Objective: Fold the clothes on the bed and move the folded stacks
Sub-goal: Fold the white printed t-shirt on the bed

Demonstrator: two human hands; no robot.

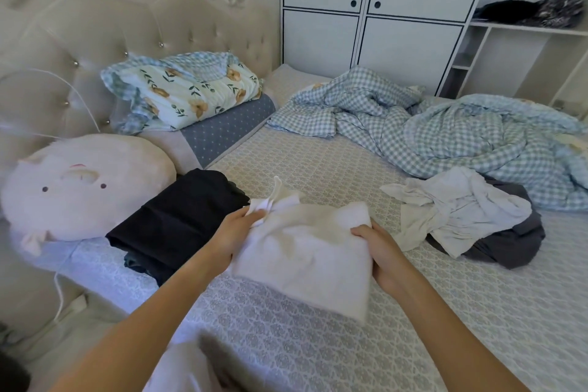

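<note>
Folded white cloth (305, 251), soft and a bit blurry, is held up just over the patterned grey-and-white bed cover (318, 344). The left hand (234, 237) grips its left side, with the fingers curled round a bunched corner that sticks up. The right hand (380, 251) grips its right edge, with the thumb on top and the fingers tucked under the cloth.

Just to the left of the white cloth sits a folded stack of dark navy clothes (178, 219). It lies right by the left hand. Past it is a round, fluffy pink pillow with a little animal face (82, 188), lying near the padded cream headboard (133, 29). A flowery blue pillow (187, 89) rests on a grey dotted pillow (229, 130) by the headboard.

To the right of the right hand, a little way off, lies a messy pile of pale white clothes (458, 210) on top of a dark grey garment (509, 248). These are not folded. Behind them a blue-and-white checked blanket (445, 134) is all rumpled across the far side of the bed.

A white wardrobe with dark lines (375, 9) stands behind the bed. Next to it, dark clothes (537, 11) lie on an open white shelf (528, 29).
</note>
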